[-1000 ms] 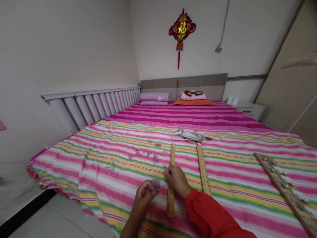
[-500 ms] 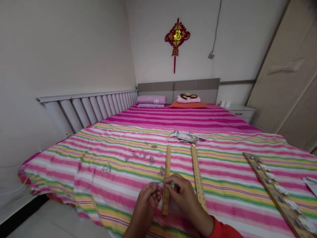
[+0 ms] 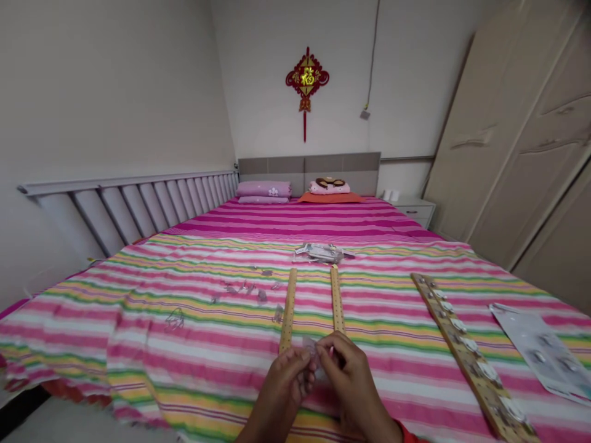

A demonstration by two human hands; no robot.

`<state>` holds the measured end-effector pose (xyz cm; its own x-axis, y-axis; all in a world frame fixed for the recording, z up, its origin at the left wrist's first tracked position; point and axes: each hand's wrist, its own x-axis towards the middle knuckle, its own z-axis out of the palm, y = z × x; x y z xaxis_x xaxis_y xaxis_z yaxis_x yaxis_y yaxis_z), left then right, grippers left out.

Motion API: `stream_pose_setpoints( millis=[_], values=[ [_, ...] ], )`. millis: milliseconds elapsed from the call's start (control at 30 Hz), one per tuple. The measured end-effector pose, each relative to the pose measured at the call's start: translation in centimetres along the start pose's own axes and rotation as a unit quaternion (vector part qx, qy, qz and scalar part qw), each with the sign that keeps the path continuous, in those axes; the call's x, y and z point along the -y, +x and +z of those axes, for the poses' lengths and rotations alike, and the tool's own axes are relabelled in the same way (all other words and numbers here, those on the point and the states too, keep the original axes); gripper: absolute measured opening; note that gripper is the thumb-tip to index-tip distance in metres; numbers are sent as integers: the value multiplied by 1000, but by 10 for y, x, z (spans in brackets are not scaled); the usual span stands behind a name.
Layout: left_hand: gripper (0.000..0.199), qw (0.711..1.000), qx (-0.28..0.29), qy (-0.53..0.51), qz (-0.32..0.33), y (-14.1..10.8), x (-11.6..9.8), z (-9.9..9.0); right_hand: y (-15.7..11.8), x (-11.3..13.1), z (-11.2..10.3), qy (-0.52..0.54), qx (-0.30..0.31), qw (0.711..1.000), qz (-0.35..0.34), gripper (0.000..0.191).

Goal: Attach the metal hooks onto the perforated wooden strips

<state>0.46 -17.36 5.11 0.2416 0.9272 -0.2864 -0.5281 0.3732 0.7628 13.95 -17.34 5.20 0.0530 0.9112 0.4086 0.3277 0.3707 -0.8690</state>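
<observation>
Between the fingertips of both hands is a small clear plastic bag [image 3: 308, 346]; what it contains is too small to make out. My left hand [image 3: 292, 376] is closed on its left side, fingers curled. My right hand [image 3: 345, 364] pinches it from the right with thumb and forefinger. Just beyond the hands lie two narrow wooden strips with rows of holes, a left strip [image 3: 289, 304] and a right strip [image 3: 338, 300]; the hands cover or adjoin their near ends. Several small clear packets [image 3: 261, 296] are scattered left of the strips.
A striped cloth [image 3: 138, 351] covers the bed. Thin wire [image 3: 175, 319] lies at left, plastic packages [image 3: 323, 253] beyond the strips. On the right are a long board [image 3: 455, 352] bearing white pieces and a pale flat package [image 3: 538, 344]. A railing [image 3: 138, 209] borders the left side.
My right hand has come off the left wooden strip to meet my left hand, and both now grip the plastic bag. The view has turned right, showing more of the pale package.
</observation>
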Motion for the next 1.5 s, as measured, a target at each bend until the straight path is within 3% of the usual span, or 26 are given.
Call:
stream_pose_setpoints(
  millis=[167, 300, 400, 567, 700, 1067, 1500],
  values=[
    [35, 981, 11, 162, 101, 3, 21, -3, -5, -10, -14, 106, -46, 986, 121, 35],
    [31, 953, -26, 240, 183, 3, 22, 1, -10, -16, -30, 152, -67, 973, 160, 41],
    [31, 950, -51, 257, 169, 11, 17, 10, -13, -21, -39, 154, -80, 970, 171, 40],
    [30, 959, -4, 253, 131, 29, 20, 25, -13, -35, -45, 140, -100, 970, 170, 35],
    [27, 961, -6, 244, 131, 40, 33, 30, -11, -51, -47, 144, -99, 965, 195, 29],
    [15, 955, -42, 256, 146, 88, 70, 13, 1, -98, -36, 151, -131, 956, 215, 28],
    [11, 926, -43, 325, 186, 100, 81, 1, -1, -112, -29, 150, -135, 952, 231, 21]
  ],
)
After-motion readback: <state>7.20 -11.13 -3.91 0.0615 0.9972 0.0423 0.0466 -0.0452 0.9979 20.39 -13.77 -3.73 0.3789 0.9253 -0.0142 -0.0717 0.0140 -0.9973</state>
